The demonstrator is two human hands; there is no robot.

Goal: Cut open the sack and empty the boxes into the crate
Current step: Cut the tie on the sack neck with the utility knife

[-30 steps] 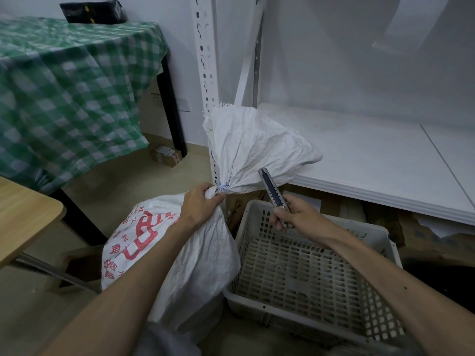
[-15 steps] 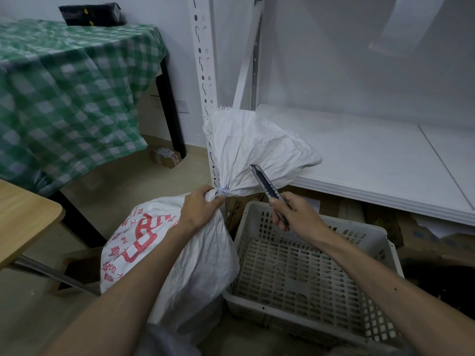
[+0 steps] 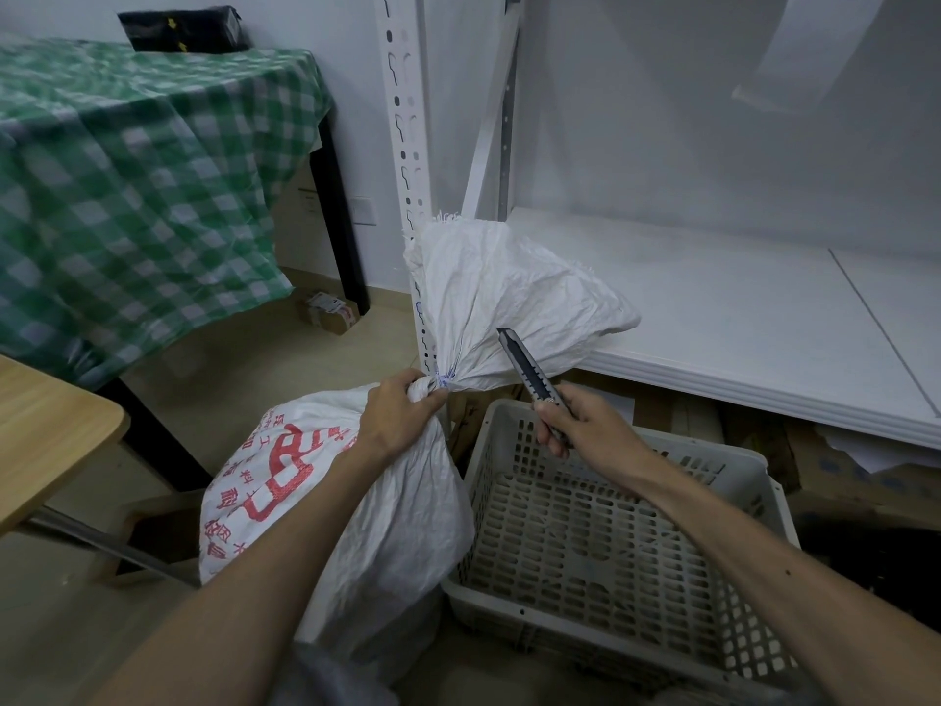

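A white woven sack (image 3: pixel 326 501) with red printing stands on the floor, its neck tied with a thin blue-white cord (image 3: pixel 444 380). My left hand (image 3: pixel 399 417) grips the neck just below the tie. Above it the loose sack top (image 3: pixel 509 303) fans out. My right hand (image 3: pixel 580 425) holds a dark utility knife (image 3: pixel 527 366), its tip pointing up-left close beside the fanned top, right of the tie. An empty grey perforated crate (image 3: pixel 611 542) sits on the floor right of the sack. The boxes are hidden inside the sack.
A white metal shelf unit (image 3: pixel 738 338) stands behind the crate, its upright post (image 3: pixel 407 145) right behind the sack. A green-checked table (image 3: pixel 127 186) is at the left, a wooden tabletop corner (image 3: pixel 46 425) nearer. Cardboard lies under the shelf.
My right hand has brought the knife up and left, closer to the tied neck. My left hand keeps the same grip on the sack.
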